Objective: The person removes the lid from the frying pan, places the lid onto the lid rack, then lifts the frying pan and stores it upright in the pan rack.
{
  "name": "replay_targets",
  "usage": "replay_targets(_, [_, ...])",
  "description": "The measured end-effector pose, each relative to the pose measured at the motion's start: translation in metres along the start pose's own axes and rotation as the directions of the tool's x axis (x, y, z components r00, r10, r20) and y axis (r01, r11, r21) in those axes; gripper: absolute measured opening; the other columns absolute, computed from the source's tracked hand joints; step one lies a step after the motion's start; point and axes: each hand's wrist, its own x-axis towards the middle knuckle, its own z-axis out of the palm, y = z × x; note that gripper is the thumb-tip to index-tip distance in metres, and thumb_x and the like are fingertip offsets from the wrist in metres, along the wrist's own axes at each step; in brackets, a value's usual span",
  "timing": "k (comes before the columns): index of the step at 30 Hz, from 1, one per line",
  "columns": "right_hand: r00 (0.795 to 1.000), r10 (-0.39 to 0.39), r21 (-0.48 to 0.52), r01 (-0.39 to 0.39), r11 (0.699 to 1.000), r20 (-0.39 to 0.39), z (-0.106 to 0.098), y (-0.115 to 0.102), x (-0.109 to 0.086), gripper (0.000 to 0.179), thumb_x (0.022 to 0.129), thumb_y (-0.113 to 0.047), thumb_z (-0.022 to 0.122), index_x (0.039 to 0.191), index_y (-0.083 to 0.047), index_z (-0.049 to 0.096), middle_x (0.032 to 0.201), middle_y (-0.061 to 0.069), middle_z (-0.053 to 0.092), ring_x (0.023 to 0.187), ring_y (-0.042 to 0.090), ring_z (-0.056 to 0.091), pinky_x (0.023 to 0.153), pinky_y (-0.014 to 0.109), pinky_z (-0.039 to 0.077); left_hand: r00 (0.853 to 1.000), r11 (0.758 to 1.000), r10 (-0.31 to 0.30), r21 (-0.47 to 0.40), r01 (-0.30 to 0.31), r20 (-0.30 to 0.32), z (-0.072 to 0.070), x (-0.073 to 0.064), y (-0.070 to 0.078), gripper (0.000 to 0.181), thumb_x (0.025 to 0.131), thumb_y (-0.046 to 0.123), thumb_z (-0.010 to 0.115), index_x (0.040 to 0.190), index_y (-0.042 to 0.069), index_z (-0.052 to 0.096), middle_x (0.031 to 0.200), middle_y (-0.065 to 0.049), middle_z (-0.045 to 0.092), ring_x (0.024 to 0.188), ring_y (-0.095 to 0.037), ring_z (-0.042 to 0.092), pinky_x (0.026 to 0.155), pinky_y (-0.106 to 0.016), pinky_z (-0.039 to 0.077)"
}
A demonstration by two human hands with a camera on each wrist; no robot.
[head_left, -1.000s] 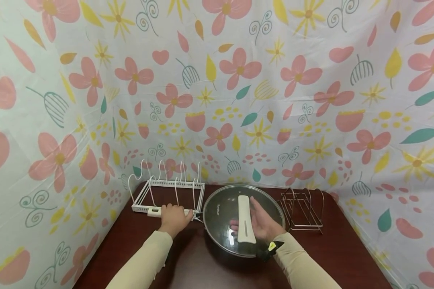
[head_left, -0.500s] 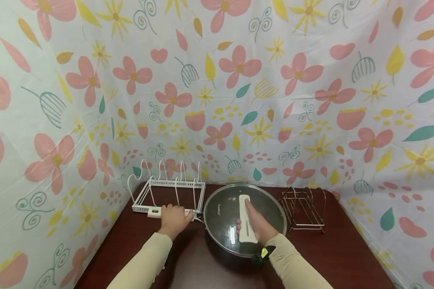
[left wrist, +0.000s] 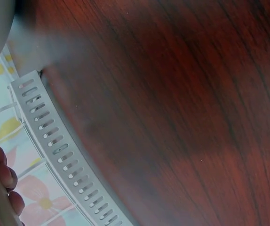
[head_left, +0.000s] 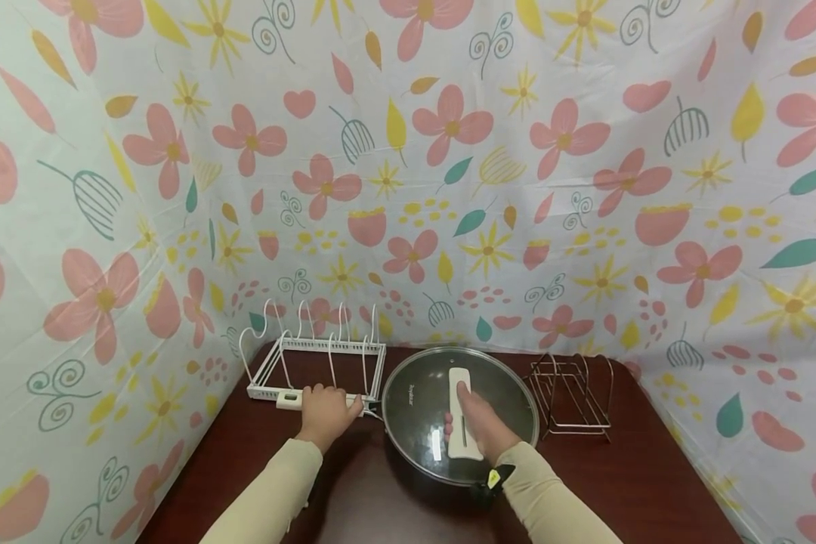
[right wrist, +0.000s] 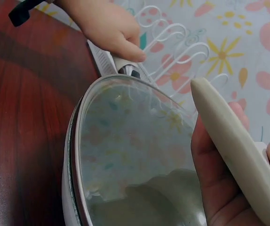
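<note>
Right fingers (right wrist: pixel 206 155) grip the round glass lid's (head_left: pixel 415 423) handle (right wrist: pixel 236 148).

Soft, even light covers the patterned cloth (head_left: pixel 408 113) in the head view; a white glare marks the glass lid (head_left: pixel 421 419) toward seven o'clock. The left wrist view is dimmer, the table (left wrist: pixel 182 117) hazily blurred toward ten o'clock.

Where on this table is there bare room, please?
Bare table: between left sleeve and right sleeve, in front of the lidded pan; right of the right sleeve, in front of the wire rack; narrower, left of the left sleeve. Crowded: the back, where white rack, pan and wire rack stand together, left hand on the handle, right hand on the lid grip.
</note>
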Motion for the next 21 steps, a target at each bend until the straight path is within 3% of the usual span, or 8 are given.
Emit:
replay_targets(5, [1.000,-0.004,-0.012,0.004,1.000,-0.020,0.0002,0.0013,0.0000,0.043,0.108,-0.051,0.032,0.117,-0.008,0.033,0.065,0.003,0.050,0.050,0.013,0.051,0.047,0.031,0.050,1.000,1.000,0.007,0.007,-0.007,-0.019,0.0064,0.0008,-0.0023,0.054,0.096,0.056,0.048,0.069,0.014,0.069,0.071,-0.006,0.066,0.072,-0.030,0.056,0.073,-0.050,0.043])
replay_targets(21, [1.000,-0.014,-0.008,0.014,1.000,-0.015,-0.0003,0.0009,0.0002,0.044,0.109,-0.050,0.031,0.118,-0.007,0.035,0.066,0.003,0.050,0.051,0.014,0.051,0.048,0.032,0.050,0.997,1.000,0.021,0.002,-0.021,-0.077,0.0078,-0.0007,-0.0036,0.053,0.095,0.054,0.051,0.061,0.016,0.063,0.064,-0.003,0.062,0.067,-0.028,0.054,0.069,-0.048,0.042])
